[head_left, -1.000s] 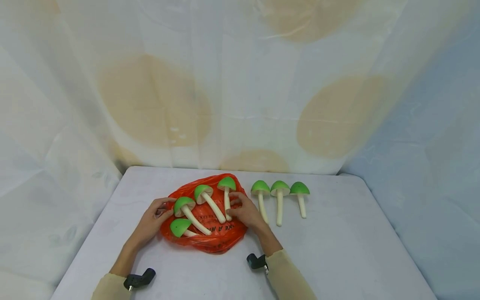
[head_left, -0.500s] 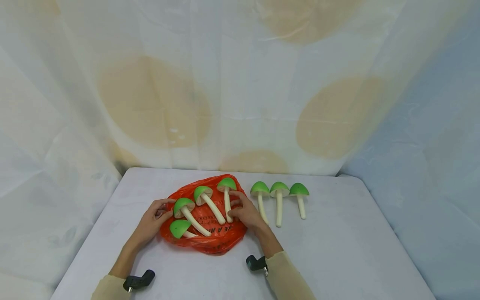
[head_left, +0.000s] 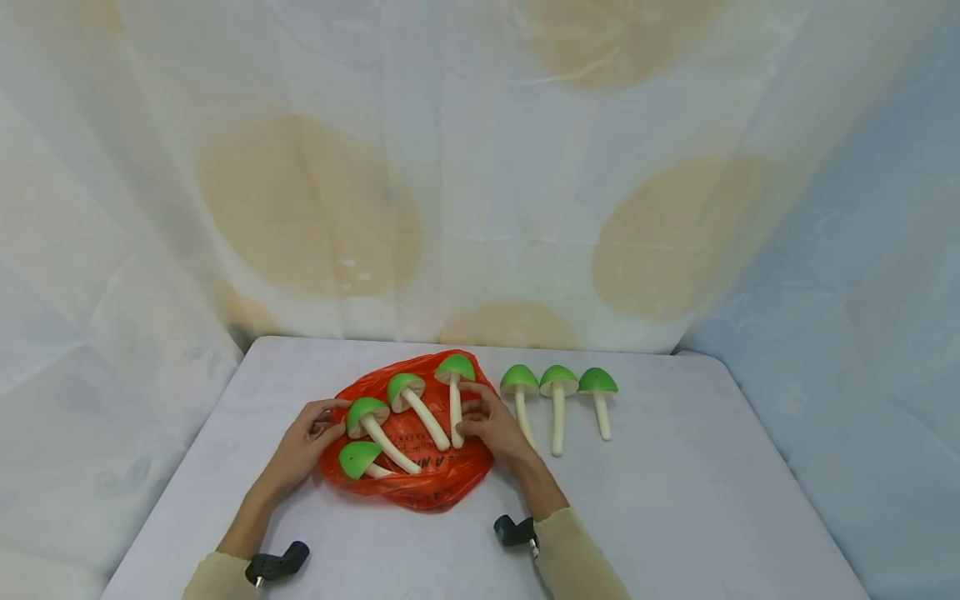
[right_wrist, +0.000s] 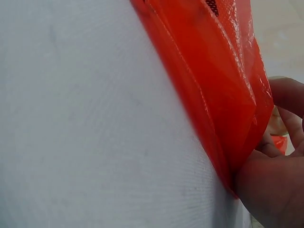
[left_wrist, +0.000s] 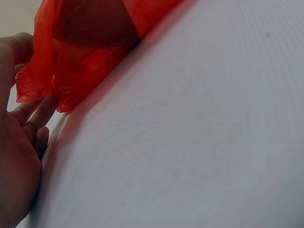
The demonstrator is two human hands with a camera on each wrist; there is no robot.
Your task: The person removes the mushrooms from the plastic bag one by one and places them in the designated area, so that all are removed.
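A red plastic bag (head_left: pixel 408 429) lies spread open on the table, with several toy mushrooms on it, green-capped and white-stemmed. My left hand (head_left: pixel 302 443) holds the bag's left edge, near the mushroom (head_left: pixel 367 414) furthest left in the upper group; in the left wrist view, its fingers (left_wrist: pixel 43 114) lie around the thin red plastic. At the right side, my right hand (head_left: pixel 498 429) grips the bag's edge, thumb and fingers on either side of it in the right wrist view. Its fingertips overlap the stem of the rightmost mushroom in the bag (head_left: pixel 455 408).
Three more green-capped mushrooms (head_left: pixel 558 408) lie in a row on the white-covered table (head_left: pixel 675 492), just right of the bag. A spotted curtain (head_left: pixel 480 208) hangs behind the table, with pale sheeting at both sides. Each wrist wears a black camera (head_left: pixel 277 564).
Both hands stay at the bag's edges. The bag's upper right rim spreads slightly further right, and the mushrooms in it keep nearly the same places.
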